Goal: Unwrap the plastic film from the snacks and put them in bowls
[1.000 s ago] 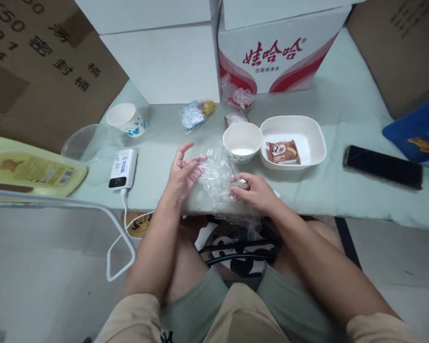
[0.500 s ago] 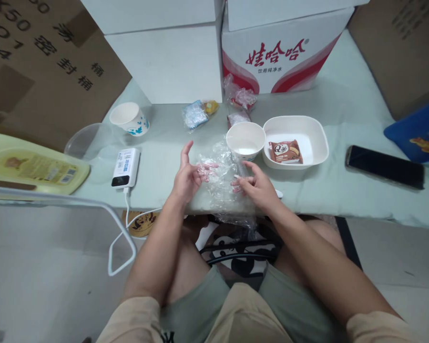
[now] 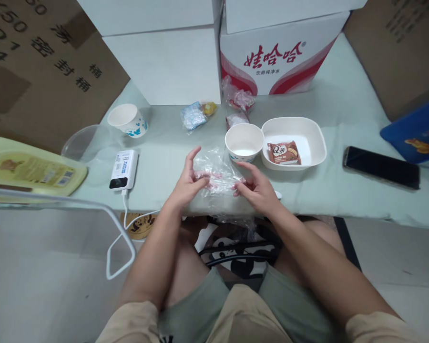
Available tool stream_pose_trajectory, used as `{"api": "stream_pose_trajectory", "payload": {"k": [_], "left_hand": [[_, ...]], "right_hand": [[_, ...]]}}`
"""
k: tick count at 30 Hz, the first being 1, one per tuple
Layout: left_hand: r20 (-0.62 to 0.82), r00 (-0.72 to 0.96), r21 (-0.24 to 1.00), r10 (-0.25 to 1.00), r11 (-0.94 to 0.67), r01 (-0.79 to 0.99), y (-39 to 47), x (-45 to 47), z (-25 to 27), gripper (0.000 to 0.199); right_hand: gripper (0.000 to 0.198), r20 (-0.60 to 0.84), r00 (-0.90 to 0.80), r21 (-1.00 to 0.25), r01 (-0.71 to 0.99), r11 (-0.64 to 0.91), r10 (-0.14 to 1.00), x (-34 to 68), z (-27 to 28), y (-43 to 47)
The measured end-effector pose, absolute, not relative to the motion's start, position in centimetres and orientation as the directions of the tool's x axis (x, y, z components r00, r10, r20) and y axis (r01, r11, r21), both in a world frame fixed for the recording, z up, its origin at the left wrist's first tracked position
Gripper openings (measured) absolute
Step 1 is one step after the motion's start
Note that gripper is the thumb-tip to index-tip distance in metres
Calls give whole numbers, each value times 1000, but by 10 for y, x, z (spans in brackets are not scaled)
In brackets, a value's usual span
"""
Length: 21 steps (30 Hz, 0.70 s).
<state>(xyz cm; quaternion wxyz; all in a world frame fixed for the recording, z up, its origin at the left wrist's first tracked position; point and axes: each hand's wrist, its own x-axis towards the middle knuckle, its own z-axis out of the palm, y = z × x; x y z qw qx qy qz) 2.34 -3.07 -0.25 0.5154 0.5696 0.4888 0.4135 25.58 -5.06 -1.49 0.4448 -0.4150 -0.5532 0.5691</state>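
Observation:
A crumpled sheet of clear plastic film (image 3: 218,178) is stretched between my hands and droops over the table's front edge. My left hand (image 3: 188,185) grips its left side between the thumb and lower fingers, with the index finger raised. On the right side, my right hand (image 3: 255,188) pinches the film with thumb and fingers. Just beyond the right hand stands a white paper cup (image 3: 245,143). Touching or nearly touching the cup is a white plastic tray (image 3: 312,143), in which a brown wrapped snack (image 3: 284,152) lies. A small white object (image 3: 279,195) is mostly hidden by my right hand.
Left are another paper cup (image 3: 128,120), a clear round lid (image 3: 89,143), a power bank (image 3: 124,169) with cable and a yellow bottle (image 3: 35,166). Wrapped snacks (image 3: 194,116) lie before white boxes (image 3: 164,66). A phone (image 3: 382,167) is at right.
My left thumb has come down toward the fingers on the film. The film is drawn tauter and flatter between my hands. The view has shifted slightly.

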Motion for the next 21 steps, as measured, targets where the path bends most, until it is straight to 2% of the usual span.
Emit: {"api": "stream_pose_trajectory", "payload": {"k": [3, 5, 7, 9, 11, 13, 14, 16, 18, 21], "left_hand": [[60, -36, 963, 998, -49, 265, -32, 15, -2, 79], [257, -137, 876, 957, -171, 451, -36, 12, 1, 74], [471, -37, 705, 881, -351, 615, -39, 15, 4, 78], [530, 184, 567, 828, -507, 649, -43, 21, 7, 82], [459, 335, 574, 823, -562, 596, -45, 28, 10, 62], [375, 347, 672, 859, -510, 537, -47, 34, 12, 30], [327, 314, 735, 891, -448, 509, -47, 36, 14, 20], [202, 190, 857, 961, -268, 441, -48, 38, 17, 15], [32, 64, 949, 997, -50, 311, -48, 40, 21, 16], [-217, 8, 976, 976, 216, 37, -47, 44, 25, 19]], "right_hand": [[33, 51, -169, -995, -92, 36, 984, 256, -13, -50], [31, 63, -115, -992, -114, 50, 991, 256, -12, -50], [33, 74, -110, -988, -142, 58, 991, 256, -10, -52], [35, 86, -144, -983, -174, 61, 986, 256, -7, -54], [36, 89, -178, -980, -194, 54, 980, 256, -5, -56], [40, 72, -188, -983, -180, 38, 979, 257, -5, -56], [44, 56, -175, -988, -150, 30, 983, 258, -5, -56], [51, 36, -105, -998, -46, 31, 994, 262, -5, -55], [58, 73, -45, -996, 39, 75, 996, 267, -7, -54], [77, 141, -174, -990, -33, 137, 974, 268, -11, -55]]}}
